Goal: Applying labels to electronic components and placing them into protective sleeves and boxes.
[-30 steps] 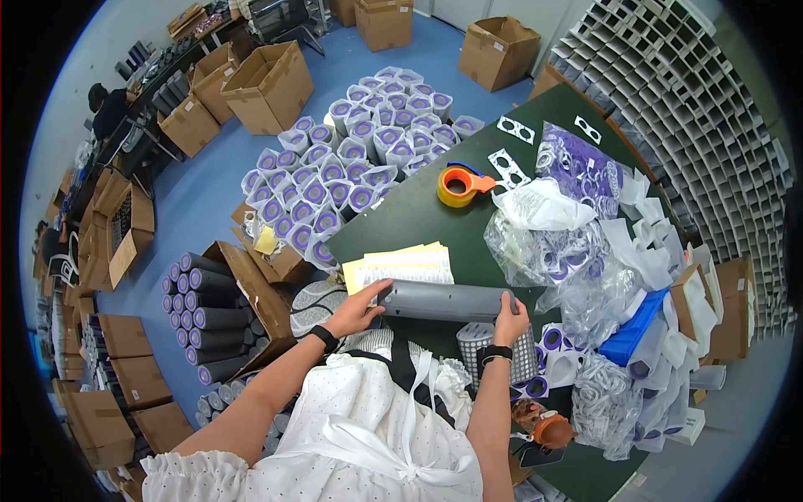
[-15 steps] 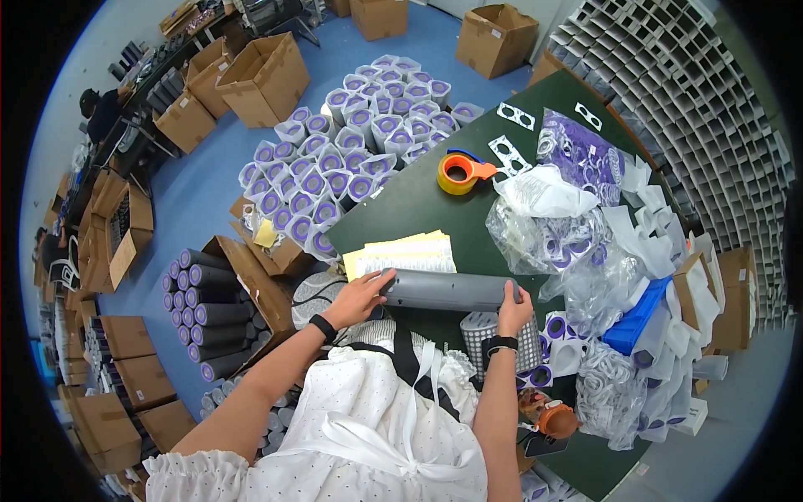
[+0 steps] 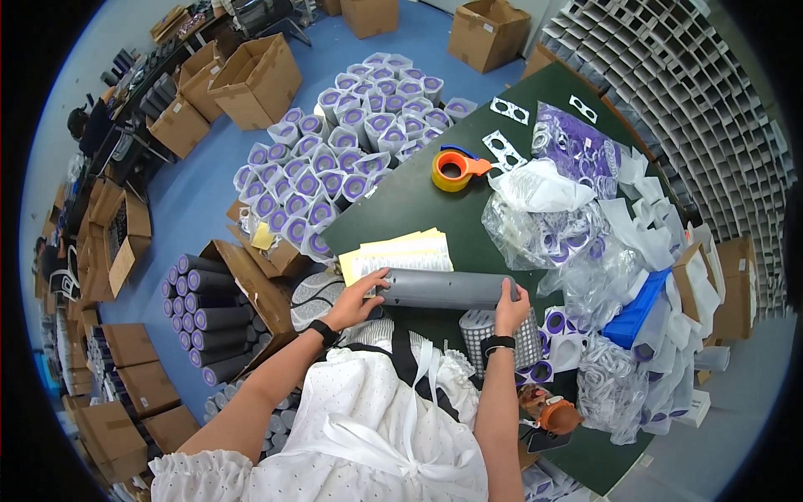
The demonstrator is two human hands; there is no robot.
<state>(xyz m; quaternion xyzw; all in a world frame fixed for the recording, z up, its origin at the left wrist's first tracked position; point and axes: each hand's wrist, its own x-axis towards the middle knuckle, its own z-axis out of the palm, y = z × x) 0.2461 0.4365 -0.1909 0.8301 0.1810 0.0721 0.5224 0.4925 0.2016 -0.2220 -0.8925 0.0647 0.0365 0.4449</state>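
A dark grey cylindrical tube [image 3: 447,289] lies level between my hands, close to the front edge of the green table [image 3: 401,205]. My left hand [image 3: 361,297] grips its left end, fingers on top. At the other end, my right hand [image 3: 511,306] is closed round the tube with the thumb along its upper side. Small dark marks show on the tube's surface. Behind it are yellow and white printed sheets [image 3: 401,251], partly covered by the tube. A roll of dotted white material [image 3: 477,335] sits just below the tube, by my right wrist.
A tape roll in an orange dispenser [image 3: 452,170] stands farther back. Clear plastic bags [image 3: 519,230], purple ring stickers [image 3: 556,322] and a blue tray [image 3: 637,314] crowd the right side. Wrapped tubes [image 3: 335,159] stand on the floor beyond; a carton of grey tubes [image 3: 251,280] is at left.
The view has shifted slightly. Both hands keep their hold on the tube, which stays nearly in place with perhaps a slight turn; the left fingers have shifted a little.
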